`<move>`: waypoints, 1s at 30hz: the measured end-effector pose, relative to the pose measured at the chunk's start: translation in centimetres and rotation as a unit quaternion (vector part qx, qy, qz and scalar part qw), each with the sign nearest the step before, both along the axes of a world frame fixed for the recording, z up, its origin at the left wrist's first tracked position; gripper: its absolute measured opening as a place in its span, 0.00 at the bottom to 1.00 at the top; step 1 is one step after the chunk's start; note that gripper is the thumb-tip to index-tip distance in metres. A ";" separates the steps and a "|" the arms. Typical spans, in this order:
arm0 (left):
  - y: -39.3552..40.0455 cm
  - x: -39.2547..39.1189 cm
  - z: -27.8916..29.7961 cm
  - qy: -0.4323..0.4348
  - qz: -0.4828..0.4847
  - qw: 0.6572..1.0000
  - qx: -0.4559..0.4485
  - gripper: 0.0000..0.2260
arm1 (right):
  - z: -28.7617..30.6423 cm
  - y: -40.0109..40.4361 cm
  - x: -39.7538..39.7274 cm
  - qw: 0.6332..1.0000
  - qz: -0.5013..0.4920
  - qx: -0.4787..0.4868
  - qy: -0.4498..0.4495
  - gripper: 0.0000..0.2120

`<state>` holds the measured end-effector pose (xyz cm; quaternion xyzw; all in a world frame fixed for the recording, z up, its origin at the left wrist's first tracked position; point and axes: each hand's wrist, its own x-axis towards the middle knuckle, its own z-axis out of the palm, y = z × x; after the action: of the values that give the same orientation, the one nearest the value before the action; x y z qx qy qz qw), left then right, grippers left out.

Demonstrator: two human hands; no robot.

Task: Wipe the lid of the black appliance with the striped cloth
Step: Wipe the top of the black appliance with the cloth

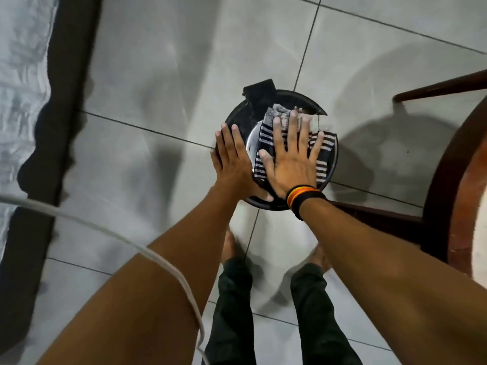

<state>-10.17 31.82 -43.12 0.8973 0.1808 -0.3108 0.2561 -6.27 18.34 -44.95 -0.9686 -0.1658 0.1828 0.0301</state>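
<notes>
Striped cloth (266,143) under flat right hand (292,164), left hand (233,159) steadying one black appliance (234,119)

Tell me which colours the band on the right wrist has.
The wristband is black with red and orange stripes; head view.

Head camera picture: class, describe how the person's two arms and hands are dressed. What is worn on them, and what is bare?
Both forearms are bare, with no sleeves in view. The right hand has a black wristband at the wrist, crossed by red, orange and yellow stripes. The left hand and its wrist carry nothing: no band, watch, ring or glove shows.
</notes>
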 end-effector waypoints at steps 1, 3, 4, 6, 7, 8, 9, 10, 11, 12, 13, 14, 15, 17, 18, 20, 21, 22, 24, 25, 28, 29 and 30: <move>0.0 -0.1 -0.6 -0.006 0.005 1.000 -0.001 0.79 | -0.8 -0.1 0.0 1.000 0.005 -0.003 -0.018 0.35; 0.1 -0.1 -1.0 -0.007 0.000 1.000 -0.009 0.79 | -1.7 -0.7 0.0 0.999 0.025 0.004 -0.040 0.36; 0.2 0.0 -1.1 -0.004 -0.005 1.000 -0.008 0.79 | -2.1 -1.1 0.0 0.998 0.048 0.006 -0.049 0.37; 0.1 0.2 -1.0 0.010 -0.009 1.000 0.001 0.77 | -2.5 -1.7 0.2 0.994 0.088 0.008 -0.059 0.37; 0.1 0.3 -0.9 0.018 -0.008 1.000 0.005 0.76 | -2.5 -1.8 0.3 0.994 0.097 0.012 -0.058 0.37; 0.0 0.5 -0.7 0.025 -0.006 1.000 0.007 0.75 | -2.4 -1.9 0.4 0.993 0.101 0.017 -0.056 0.36; 0.0 0.6 -0.6 0.031 -0.004 0.999 0.010 0.76 | -2.3 -2.0 0.4 0.993 0.104 0.023 -0.056 0.35; -0.1 0.7 -0.4 0.038 -0.004 0.999 0.013 0.76 | -2.1 -2.0 0.4 0.993 0.102 0.028 -0.055 0.34; -0.2 0.9 -0.2 0.049 -0.006 0.999 0.013 0.77 | -2.0 -1.9 0.4 0.994 0.088 0.027 -0.055 0.34; -0.1 1.1 0.0 0.060 -0.005 0.998 0.010 0.77 | -1.8 -1.6 0.4 0.997 0.052 0.022 -0.056 0.33; -0.1 1.2 0.1 0.072 -0.003 0.997 0.007 0.78 | -1.7 -1.2 0.4 0.998 -0.013 0.015 -0.056 0.33; -0.1 1.3 0.1 0.081 0.000 0.997 0.005 0.78 | -1.6 -0.6 0.8 0.994 -0.098 0.011 -0.054 0.34; -0.2 1.3 0.1 0.089 0.005 0.996 0.005 0.79 | -1.5 0.5 1.5 0.983 -0.176 0.013 -0.047 0.34; -0.3 1.4 0.1 0.097 0.015 0.995 0.003 0.79 | -1.5 2.9 3.8 0.965 -0.259 0.034 -0.027 0.35; -0.5 1.5 0.1 0.100 0.019 0.995 0.002 0.80 | -1.4 3.9 4.8 0.966 -0.253 0.043 -0.017 0.34; -0.6 1.6 0.3 0.105 0.022 0.994 0.014 0.79 | -1.7 5.4 6.0 0.986 -0.157 0.043 -0.017 0.32; -0.6 1.8 0.5 0.113 0.023 0.993 0.017 0.79 | -1.8 5.5 6.1 0.995 -0.084 0.042 -0.023 0.32; -0.6 1.9 0.6 0.124 0.023 0.992 0.014 0.79 | -1.7 4.9 5.8 0.999 -0.002 0.042 -0.028 0.31; -0.6 2.0 0.9 0.142 0.021 0.990 0.005 0.78 | -1.6 1.7 4.4 0.987 0.150 0.043 -0.034 0.30; -0.7 2.0 1.0 0.146 0.022 0.989 0.003 0.77 | -1.6 -0.2 3.4 0.981 0.186 0.044 -0.036 0.30; -0.6 2.1 1.0 0.148 0.028 0.989 -0.010 0.77 | -1.1 -4.2 0.6 0.998 0.041 0.044 -0.018 0.30; -0.6 2.1 0.9 0.149 0.027 0.988 -0.011 0.77 | -0.9 -4.2 0.5 0.999 -0.033 0.038 -0.016 0.31; -0.6 2.2 0.8 0.152 0.027 0.988 -0.010 0.77 | -0.8 -3.5 1.0 0.996 -0.086 0.032 -0.009 0.31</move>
<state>-7.99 31.22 -42.31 0.8319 0.2386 -0.4382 0.2432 -5.23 14.88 -45.76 -0.9794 -0.0877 0.1655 0.0751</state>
